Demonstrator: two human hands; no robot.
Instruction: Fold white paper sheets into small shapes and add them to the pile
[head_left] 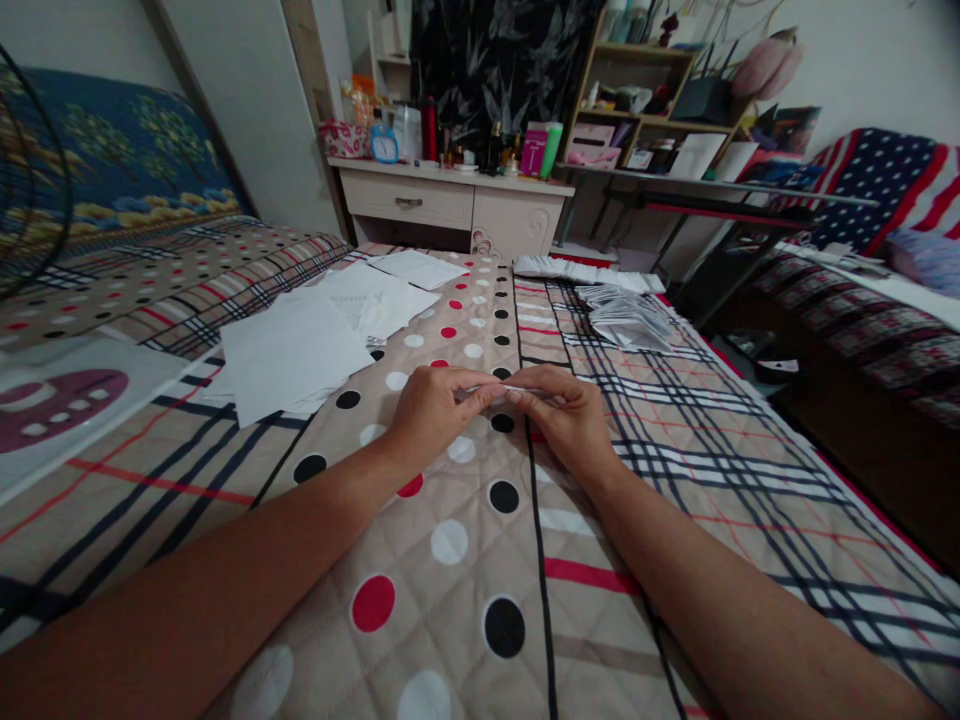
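Observation:
Over the middle of the quilted bedspread [450, 650], my left hand [435, 412] and my right hand [571, 415] meet almost fingertip to fingertip. Both are closed in a pinch on a thin white piece of paper [513, 388], seen nearly edge-on and mostly hidden by the fingers. Whether it is folded I cannot tell. Beyond my left hand lie several loose white sheets [296, 350], overlapping in an untidy spread. Past my right hand is a fanned pile of folded white papers [626, 315], with a row of white folded pieces [581, 271] behind it.
A plastic bag with a dark pink print [67, 400] lies at the left. At the bed's far end stands a white dresser [405, 203] with bottles and a blue clock [384, 143]. A shelf unit [637, 120] and a metal-framed table [750, 188] are at the back right.

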